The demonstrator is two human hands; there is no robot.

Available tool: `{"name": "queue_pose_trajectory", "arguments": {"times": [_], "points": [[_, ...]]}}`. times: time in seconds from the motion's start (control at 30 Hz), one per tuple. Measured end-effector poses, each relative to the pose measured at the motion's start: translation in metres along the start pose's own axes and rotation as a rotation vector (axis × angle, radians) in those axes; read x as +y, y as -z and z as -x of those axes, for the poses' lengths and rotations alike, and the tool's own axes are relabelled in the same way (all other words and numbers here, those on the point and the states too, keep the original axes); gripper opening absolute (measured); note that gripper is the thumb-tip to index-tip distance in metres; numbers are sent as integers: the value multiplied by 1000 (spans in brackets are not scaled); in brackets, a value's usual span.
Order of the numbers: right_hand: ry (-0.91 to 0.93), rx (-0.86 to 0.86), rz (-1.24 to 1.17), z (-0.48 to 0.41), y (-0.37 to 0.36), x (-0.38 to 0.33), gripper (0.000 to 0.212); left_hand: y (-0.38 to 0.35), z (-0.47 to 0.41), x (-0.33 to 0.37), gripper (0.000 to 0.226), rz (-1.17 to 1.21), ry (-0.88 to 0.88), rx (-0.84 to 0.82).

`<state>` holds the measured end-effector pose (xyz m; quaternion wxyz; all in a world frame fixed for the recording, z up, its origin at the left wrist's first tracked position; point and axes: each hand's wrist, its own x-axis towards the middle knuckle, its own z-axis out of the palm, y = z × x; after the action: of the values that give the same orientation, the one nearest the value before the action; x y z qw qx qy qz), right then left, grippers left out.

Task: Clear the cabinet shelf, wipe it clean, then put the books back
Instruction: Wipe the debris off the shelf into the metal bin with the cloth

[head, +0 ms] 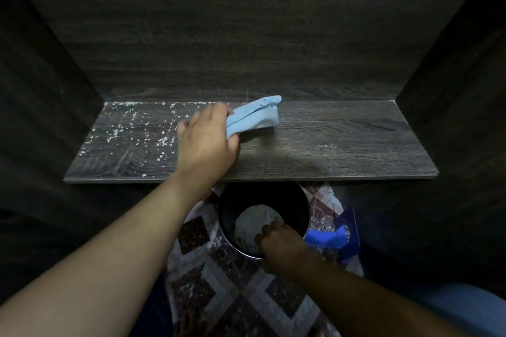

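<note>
The left hand [206, 136] is closed on a light blue cloth [253, 115] and presses it on the middle of the dark wooden cabinet shelf [342, 142]. The right hand [284, 246] grips the near rim of a round dark container [264, 220] just below the shelf edge; inside lies pale grey dust. White specks cover the left part of the shelf. Beside the container, on the patterned floor [235, 295], is a blue object [338, 235].
</note>
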<state>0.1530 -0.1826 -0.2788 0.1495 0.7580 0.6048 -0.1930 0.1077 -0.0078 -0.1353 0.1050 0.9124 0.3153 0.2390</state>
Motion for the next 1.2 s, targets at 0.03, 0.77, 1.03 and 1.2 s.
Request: {"name": "queue_pose_trajectory", "arguments": {"times": [0.03,0.77,1.03,1.2], "points": [[5,-6,21,-2,-3,-2,47,1,0,-4,30,0,16,9],[21,273,82,14,59,-36,14,99,-21,-41,35,107,301,-48],[102,198,161,65,110,-19,32,99,-15,-42,29,-53,205,-358],[96,271,197,67,90,-7,14,79,-3,-55,28,15,218,-363]]}}
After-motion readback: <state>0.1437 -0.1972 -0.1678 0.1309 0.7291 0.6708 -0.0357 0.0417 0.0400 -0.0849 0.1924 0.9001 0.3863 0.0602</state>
